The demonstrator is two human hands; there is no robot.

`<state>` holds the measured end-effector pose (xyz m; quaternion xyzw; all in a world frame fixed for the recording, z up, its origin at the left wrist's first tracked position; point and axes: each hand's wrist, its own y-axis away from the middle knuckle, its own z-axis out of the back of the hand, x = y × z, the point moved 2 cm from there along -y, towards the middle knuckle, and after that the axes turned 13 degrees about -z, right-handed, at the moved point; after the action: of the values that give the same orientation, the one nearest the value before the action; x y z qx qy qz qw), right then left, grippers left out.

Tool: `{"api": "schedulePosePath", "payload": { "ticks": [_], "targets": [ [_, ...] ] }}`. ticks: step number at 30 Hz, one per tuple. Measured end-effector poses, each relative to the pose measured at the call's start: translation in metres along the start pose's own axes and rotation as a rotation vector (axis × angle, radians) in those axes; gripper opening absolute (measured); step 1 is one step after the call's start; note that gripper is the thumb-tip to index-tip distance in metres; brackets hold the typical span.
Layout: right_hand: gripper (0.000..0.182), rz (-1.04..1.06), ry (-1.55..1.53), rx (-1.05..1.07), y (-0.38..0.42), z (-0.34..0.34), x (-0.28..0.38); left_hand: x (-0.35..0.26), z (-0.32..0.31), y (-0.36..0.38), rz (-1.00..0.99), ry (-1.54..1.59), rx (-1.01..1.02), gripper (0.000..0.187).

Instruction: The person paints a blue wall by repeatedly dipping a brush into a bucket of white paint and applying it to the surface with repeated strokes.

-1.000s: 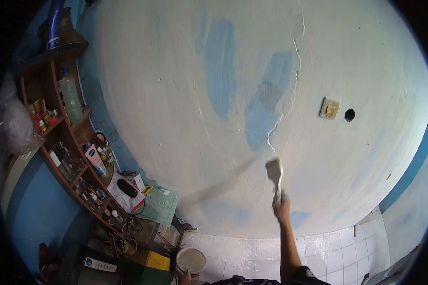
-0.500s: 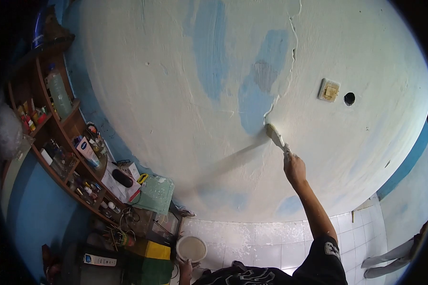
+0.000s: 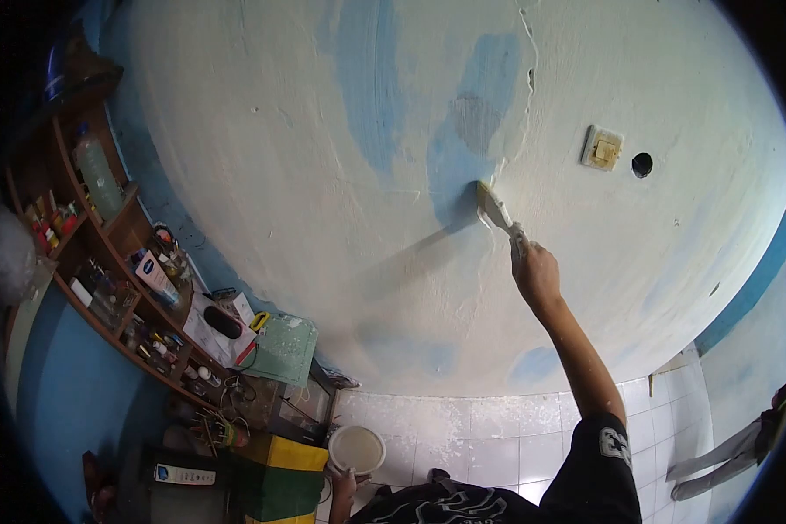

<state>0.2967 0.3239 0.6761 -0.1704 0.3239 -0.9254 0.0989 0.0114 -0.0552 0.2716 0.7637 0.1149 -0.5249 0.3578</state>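
My right hand (image 3: pixel 535 272) is closed around the handle of a paintbrush (image 3: pixel 498 211), reaching out to the wall (image 3: pixel 262 218). The bristles rest against the wall at the lower right of a light blue patch (image 3: pixel 487 70), beside a raised, wavy crack line (image 3: pixel 529 96) running up from there. Low in the view, my left hand (image 3: pixel 344 483) grips the near side of a round white tub (image 3: pixel 333 444) with pale, off-white contents. The wall is mostly whitish, with several blue areas showing through.
A light switch (image 3: pixel 602 148) and a round dark hole (image 3: pixel 642 165) are in the wall at right. Wooden shelves (image 3: pixel 105 236) with bottles stand at left, above a green box (image 3: pixel 284 348). White splatter marks the tiled floor (image 3: pixel 493 461). Another person's legs (image 3: pixel 716 463) show at lower right.
The brush in my right hand has moved up the wall along the crack line. My left hand still holds the tub. The whole view has shifted slightly.
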Motion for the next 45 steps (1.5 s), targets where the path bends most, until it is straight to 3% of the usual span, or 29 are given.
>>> {"api": "schedulePosePath", "payload": {
  "ticks": [8, 11, 14, 17, 19, 21, 23, 27, 31, 34, 37, 39, 45],
  "targets": [
    [0.030, -0.060, 0.078, 0.165, 0.047, -0.055, -0.058, 0.002, -0.009, -0.001, -0.021, 0.046, 0.021, 0.067],
    [0.024, -0.138, 0.004, 0.148, 0.072, -0.059, -0.066, -0.007, -0.014, 0.001, -0.158, -0.054, 0.088, 0.066],
    [0.020, -0.240, -0.174, 0.055, 0.072, -0.025, -0.034, -0.022, -0.023, 0.011, -0.083, 0.016, 0.022, 0.065],
    [0.022, -0.155, -0.384, -0.094, 0.035, -0.008, -0.014, -0.013, -0.017, 0.003, -0.089, -0.055, 0.065, 0.066],
    [0.023, -0.139, -0.619, -0.083, 0.010, -0.020, -0.007, -0.015, -0.019, 0.002, -0.067, -0.056, 0.069, 0.066],
    [0.018, -0.561, -1.186, 0.416, 0.013, -0.054, 0.000, -0.017, -0.023, 0.004, -0.056, -0.060, 0.067, 0.066],
    [0.012, -0.617, -1.380, 0.408, 0.040, -0.100, -0.005, -0.018, -0.026, 0.003, -0.064, -0.064, 0.063, 0.066],
    [0.010, -0.936, -1.415, 0.516, 0.116, -0.176, -0.018, -0.003, -0.018, -0.002, -0.011, 0.005, 0.065, 0.067],
    [0.016, -1.009, -1.367, 0.561, 0.182, -0.223, -0.041, 0.008, -0.013, -0.004, 0.000, 0.012, 0.099, 0.067],
    [0.023, -1.206, -1.173, 0.591, 0.196, -0.217, -0.037, 0.007, -0.015, -0.008, -0.013, 0.021, 0.085, 0.067],
    [0.029, -1.212, -1.157, 0.523, 0.164, -0.211, -0.036, 0.048, 0.005, -0.031, 0.046, 0.094, 0.078, 0.068],
    [0.029, -0.976, -1.319, 0.493, 0.119, -0.180, -0.035, 0.064, 0.015, -0.042, 0.091, 0.127, 0.092, 0.069],
    [0.025, -0.812, -1.334, 0.310, 0.021, -0.027, 0.023, 0.022, -0.005, -0.029, 0.049, 0.065, 0.094, 0.070]
  ]
}}
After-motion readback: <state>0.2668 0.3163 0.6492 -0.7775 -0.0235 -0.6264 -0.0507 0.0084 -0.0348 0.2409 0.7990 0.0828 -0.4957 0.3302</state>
